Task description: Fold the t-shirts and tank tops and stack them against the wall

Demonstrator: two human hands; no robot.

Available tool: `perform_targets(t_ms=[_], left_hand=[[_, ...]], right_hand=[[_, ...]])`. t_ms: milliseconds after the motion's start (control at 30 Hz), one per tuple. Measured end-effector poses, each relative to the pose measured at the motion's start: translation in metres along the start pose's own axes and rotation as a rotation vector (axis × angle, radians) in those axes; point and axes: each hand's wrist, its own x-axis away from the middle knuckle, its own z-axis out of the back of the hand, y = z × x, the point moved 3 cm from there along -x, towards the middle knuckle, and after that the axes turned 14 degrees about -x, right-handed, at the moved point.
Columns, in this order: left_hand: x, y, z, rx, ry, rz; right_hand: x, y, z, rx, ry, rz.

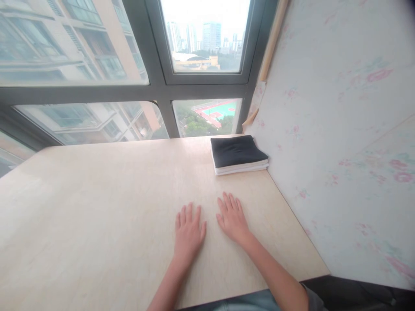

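Note:
My left hand (188,230) lies flat, palm down, on the pale wooden tabletop (97,216), fingers slightly spread and pointing away from me. To its right my right hand (232,218) rests the same way, a little farther forward, with a gap between the two thumbs. Neither hand holds anything. Beyond my right hand, apart from its fingertips, is a neat stack of folded cloth; a black folded cloth (238,151) is on top, with white folded cloth (241,169) showing beneath it along the front edge.
A wall with floral paper (324,151) borders the tabletop on the right, close to the stack. Grey-framed windows (158,86) stand along the back, with buildings and a sports court outside. A strip of wallpaper (251,119) peels at the window corner. The tabletop's front edge is near my forearms.

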Motion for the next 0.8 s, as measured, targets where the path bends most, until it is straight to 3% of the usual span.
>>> perform_targets(t_ms=[467, 800], left_hand=[[0.0017, -0.0007, -0.0012, 0.066, -0.011, -0.018], [0.0043, -0.0002, 0.0007, 0.092, -0.042, -0.050]], right_hand=[[-0.0006, 0.0013, -0.0007, 0.043, -0.078, -0.019], [0.0015, 0.0039, -0.0028, 0.059, -0.046, -0.007]])
